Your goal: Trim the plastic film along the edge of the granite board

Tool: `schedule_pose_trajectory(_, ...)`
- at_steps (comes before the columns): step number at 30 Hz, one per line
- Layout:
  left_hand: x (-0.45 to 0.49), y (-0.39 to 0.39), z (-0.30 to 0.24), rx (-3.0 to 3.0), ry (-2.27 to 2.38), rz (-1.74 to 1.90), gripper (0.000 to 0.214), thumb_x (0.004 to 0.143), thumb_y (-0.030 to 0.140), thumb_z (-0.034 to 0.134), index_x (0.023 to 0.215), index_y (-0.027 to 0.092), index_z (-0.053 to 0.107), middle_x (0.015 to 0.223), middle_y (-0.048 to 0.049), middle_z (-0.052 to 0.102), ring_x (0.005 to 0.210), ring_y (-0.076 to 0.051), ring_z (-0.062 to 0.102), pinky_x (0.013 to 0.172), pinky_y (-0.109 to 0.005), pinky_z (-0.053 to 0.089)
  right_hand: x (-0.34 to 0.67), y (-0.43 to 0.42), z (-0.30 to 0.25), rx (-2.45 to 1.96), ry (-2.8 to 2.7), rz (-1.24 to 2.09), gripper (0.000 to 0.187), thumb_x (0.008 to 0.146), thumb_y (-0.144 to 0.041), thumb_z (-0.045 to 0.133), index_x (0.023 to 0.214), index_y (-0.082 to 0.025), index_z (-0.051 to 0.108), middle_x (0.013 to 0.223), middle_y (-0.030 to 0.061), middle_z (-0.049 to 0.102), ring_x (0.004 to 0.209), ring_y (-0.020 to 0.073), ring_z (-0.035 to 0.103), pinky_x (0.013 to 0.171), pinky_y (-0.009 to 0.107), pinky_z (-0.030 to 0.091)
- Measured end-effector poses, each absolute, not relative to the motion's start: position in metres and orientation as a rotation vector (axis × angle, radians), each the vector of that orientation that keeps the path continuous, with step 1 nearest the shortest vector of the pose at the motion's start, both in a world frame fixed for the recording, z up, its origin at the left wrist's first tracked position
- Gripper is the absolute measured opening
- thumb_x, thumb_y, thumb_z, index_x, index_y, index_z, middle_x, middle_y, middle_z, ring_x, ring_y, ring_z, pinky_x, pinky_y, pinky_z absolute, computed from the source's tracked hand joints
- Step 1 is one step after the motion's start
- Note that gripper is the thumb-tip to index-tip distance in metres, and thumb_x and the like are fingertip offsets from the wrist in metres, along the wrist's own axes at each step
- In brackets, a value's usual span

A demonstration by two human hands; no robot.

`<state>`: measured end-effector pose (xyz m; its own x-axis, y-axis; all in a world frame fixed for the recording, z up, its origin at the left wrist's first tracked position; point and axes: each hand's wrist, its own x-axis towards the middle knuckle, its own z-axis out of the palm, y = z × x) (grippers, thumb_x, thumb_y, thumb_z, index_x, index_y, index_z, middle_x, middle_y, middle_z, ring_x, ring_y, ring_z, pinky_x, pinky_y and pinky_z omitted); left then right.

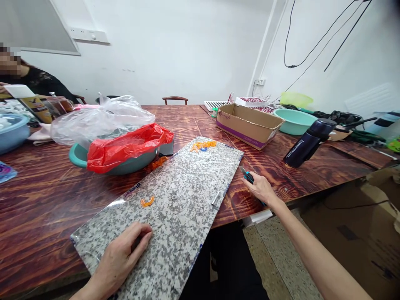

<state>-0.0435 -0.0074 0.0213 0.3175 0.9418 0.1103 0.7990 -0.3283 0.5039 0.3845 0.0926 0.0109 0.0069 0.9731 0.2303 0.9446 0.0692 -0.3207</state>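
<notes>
My left hand (120, 258) lies flat on the near end of a speckled grey granite slab (168, 212), holding nothing. My right hand (261, 188) is on the wooden table just beyond the slab's right edge, gripping a teal-handled utility knife (247, 176) with its metal tip pointing away from me. A small orange plastic piece (147, 201) lies on the slab in front of my left hand. A cluster of orange and blue bits (203, 146) sits at the far end. A short metal strip (215, 198) lies near the right edge.
The reddish wooden table (50, 196) extends left and far. Beyond the slab stand a teal basin with a red bag (125, 148), a cardboard box (248, 124), and a dark bottle (308, 143). A seated person (37, 81) is at the far left. The table edge drops to the floor at right.
</notes>
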Motion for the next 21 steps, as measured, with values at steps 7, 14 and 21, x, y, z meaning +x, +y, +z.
schedule_pose_trajectory(7, -0.043, -0.008, 0.020, 2.250, 1.560, 0.565, 0.020, 0.086, 0.038, 0.040, 0.085, 0.022, 0.050, 0.080, -0.0005, 0.056, 0.073, -0.014, 0.055, 0.065, -0.021, 0.045, 0.372, 0.089, 0.013, -1.956, -2.121, 0.039, 0.025, 0.087, -0.043, 0.039, 0.083, -0.021, 0.049, 0.065, 0.0033, 0.059, 0.063, 0.0193, 0.058, 0.054, 0.024, 0.026)
schedule_pose_trajectory(14, -0.042, -0.007, 0.020, 2.227, 1.573, 0.535, 0.019, 0.086, 0.039, 0.040, 0.085, 0.022, 0.049, 0.081, 0.0002, 0.055, 0.074, -0.013, 0.055, 0.066, -0.021, 0.044, 0.371, 0.088, 0.013, -1.936, -2.166, 0.037, 0.023, 0.089, -0.042, 0.038, 0.082, -0.021, 0.047, 0.064, 0.0024, 0.058, 0.062, 0.0191, 0.058, 0.053, 0.024, 0.025)
schedule_pose_trajectory(21, -0.043, -0.007, 0.019, 2.227, 1.570, 0.510, 0.020, 0.086, 0.040, 0.039, 0.086, 0.022, 0.048, 0.081, 0.0001, 0.053, 0.073, -0.013, 0.054, 0.066, -0.020, 0.043, 0.375, 0.090, 0.013, -1.899, -2.117, 0.059, 0.021, 0.088, -0.040, 0.040, 0.080, -0.021, 0.047, 0.064, 0.0024, 0.058, 0.062, 0.0180, 0.056, 0.055, 0.024, 0.027)
